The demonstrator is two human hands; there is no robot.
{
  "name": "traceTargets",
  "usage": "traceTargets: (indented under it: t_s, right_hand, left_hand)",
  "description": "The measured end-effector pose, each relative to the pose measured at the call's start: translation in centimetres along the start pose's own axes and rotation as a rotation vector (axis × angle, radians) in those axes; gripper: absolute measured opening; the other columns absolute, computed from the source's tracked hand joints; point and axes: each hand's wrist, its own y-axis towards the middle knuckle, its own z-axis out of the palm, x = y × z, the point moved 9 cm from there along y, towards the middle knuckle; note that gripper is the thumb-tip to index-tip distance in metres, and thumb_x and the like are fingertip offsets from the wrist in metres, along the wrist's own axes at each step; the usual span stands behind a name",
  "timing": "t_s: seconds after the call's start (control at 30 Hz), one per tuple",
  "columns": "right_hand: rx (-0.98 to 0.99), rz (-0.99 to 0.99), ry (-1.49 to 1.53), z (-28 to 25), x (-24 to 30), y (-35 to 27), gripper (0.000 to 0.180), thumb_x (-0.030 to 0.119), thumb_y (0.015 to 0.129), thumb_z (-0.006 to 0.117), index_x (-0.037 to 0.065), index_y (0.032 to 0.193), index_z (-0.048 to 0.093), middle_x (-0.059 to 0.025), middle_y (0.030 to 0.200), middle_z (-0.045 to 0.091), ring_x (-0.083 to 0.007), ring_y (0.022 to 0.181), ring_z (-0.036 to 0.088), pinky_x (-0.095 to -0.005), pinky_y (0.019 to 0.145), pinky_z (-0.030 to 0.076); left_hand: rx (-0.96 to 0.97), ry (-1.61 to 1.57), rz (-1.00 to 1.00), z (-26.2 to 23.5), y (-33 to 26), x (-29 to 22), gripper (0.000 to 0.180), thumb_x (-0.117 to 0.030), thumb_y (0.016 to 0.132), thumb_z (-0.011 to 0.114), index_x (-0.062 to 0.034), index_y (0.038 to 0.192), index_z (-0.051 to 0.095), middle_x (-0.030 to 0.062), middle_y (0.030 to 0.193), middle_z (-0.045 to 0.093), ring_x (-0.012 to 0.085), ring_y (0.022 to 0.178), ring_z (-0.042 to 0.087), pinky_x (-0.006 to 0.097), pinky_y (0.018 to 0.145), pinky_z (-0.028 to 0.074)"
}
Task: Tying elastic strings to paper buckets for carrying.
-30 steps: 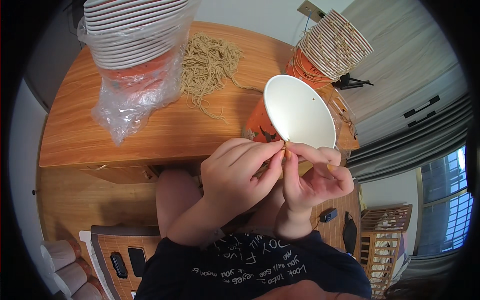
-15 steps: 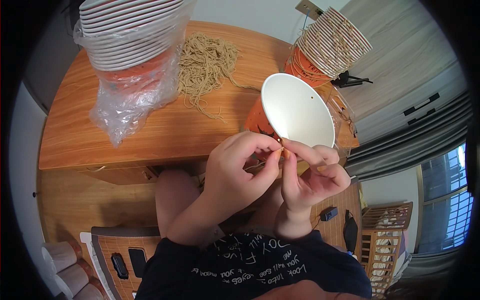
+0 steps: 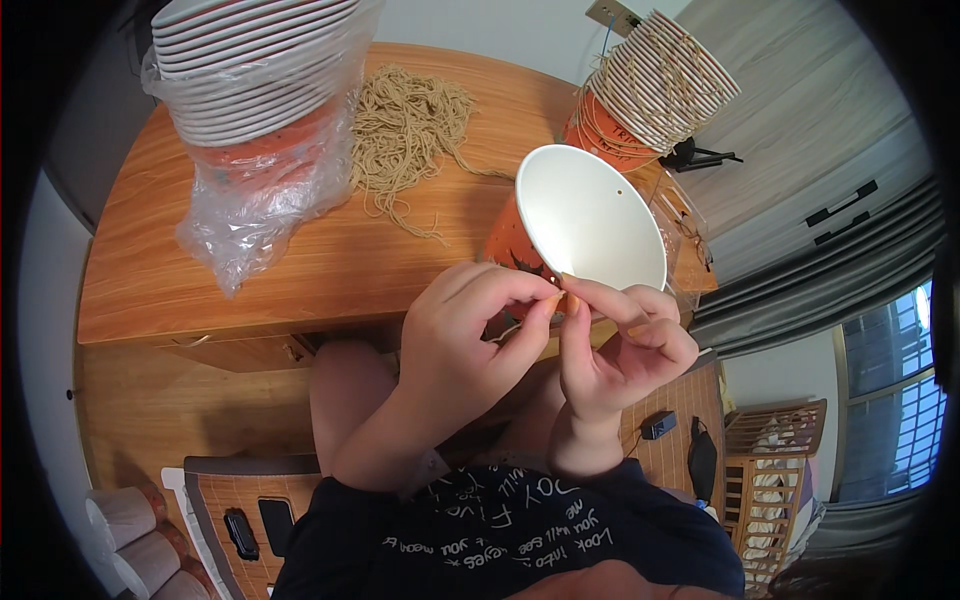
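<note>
My left hand (image 3: 470, 330) and my right hand (image 3: 620, 345) meet at the near rim of an orange paper cup (image 3: 585, 215) with a white inside. The fingertips of both hands pinch a short tan string at that rim. The cup tilts toward me, and a small hole shows in its far wall. A loose pile of tan strings (image 3: 405, 125) lies on the wooden table (image 3: 300, 260) beyond my hands.
A tall stack of cups in a clear plastic bag (image 3: 255, 110) stands at the table's far left. Another stack of orange cups with strings (image 3: 650, 90) leans at the far right. Several more cups (image 3: 135, 540) lie on the floor at lower left.
Both hands have shifted slightly along the cup's rim, still pinching the string. The cup has tipped a little.
</note>
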Motion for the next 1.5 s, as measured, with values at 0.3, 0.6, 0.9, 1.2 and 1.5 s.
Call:
traceTargets:
  t_s: [0.3, 0.6, 0.9, 1.2, 1.5]
  right_hand:
    - [-0.087, 0.002, -0.064, -0.4, -0.1, -0.3, 0.053, 0.001, 0.079, 0.076, 0.012, 0.099, 0.027, 0.0012, 0.091, 0.075, -0.0165, 0.083, 0.049, -0.0292, 0.081, 0.033]
    - [-0.060, 0.028, -0.017, -0.3, -0.6, -0.9, 0.051, 0.001, 0.080, 0.075, 0.012, 0.100, 0.029, 0.0001, 0.094, 0.076, -0.0172, 0.085, 0.049, -0.0303, 0.085, 0.032]
    - [-0.032, 0.034, -0.015, -0.2, -0.3, -0.6, 0.046, -0.004, 0.081, 0.070, 0.011, 0.099, 0.031, -0.0058, 0.095, 0.075, -0.0173, 0.088, 0.046, -0.0292, 0.086, 0.033]
    - [-0.138, 0.020, -0.012, -0.5, -0.4, -1.9, 0.043, -0.008, 0.084, 0.066, 0.011, 0.099, 0.031, -0.0119, 0.095, 0.074, -0.0174, 0.089, 0.044, -0.0282, 0.087, 0.038]
    - [-0.423, 0.151, 0.222, -0.8, -2.5, -5.6, 0.041, -0.004, 0.085, 0.068, 0.010, 0.099, 0.032, -0.0086, 0.094, 0.073, -0.0168, 0.094, 0.047, -0.0293, 0.089, 0.041]
  left_hand:
    - [-0.012, 0.069, 0.008, -0.1, 0.2, -0.3, 0.010, -0.006, 0.077, 0.073, -0.0091, 0.085, 0.067, 0.0026, 0.077, 0.066, 0.0214, 0.068, 0.062, 0.032, 0.060, 0.049]
    - [0.026, -0.036, -0.038, 0.4, 0.1, 0.4, 0.010, -0.005, 0.078, 0.072, -0.0080, 0.087, 0.068, 0.0034, 0.079, 0.067, 0.0211, 0.069, 0.063, 0.032, 0.061, 0.049]
    - [0.044, -0.021, -0.003, 0.3, 0.3, 0.2, 0.010, -0.006, 0.078, 0.072, -0.0076, 0.087, 0.068, 0.0034, 0.079, 0.067, 0.0216, 0.070, 0.063, 0.031, 0.060, 0.049]
    - [0.189, -0.233, -0.279, 1.4, -0.2, 2.8, 0.008, -0.011, 0.086, 0.069, -0.0042, 0.091, 0.070, 0.0053, 0.079, 0.069, 0.0118, 0.069, 0.064, 0.024, 0.058, 0.048]
    - [0.432, -0.593, -0.591, 5.1, -1.5, 4.7, 0.019, -0.014, 0.093, 0.066, 0.0033, 0.100, 0.072, -0.0011, 0.077, 0.068, 0.0016, 0.067, 0.055, 0.018, 0.058, 0.043]
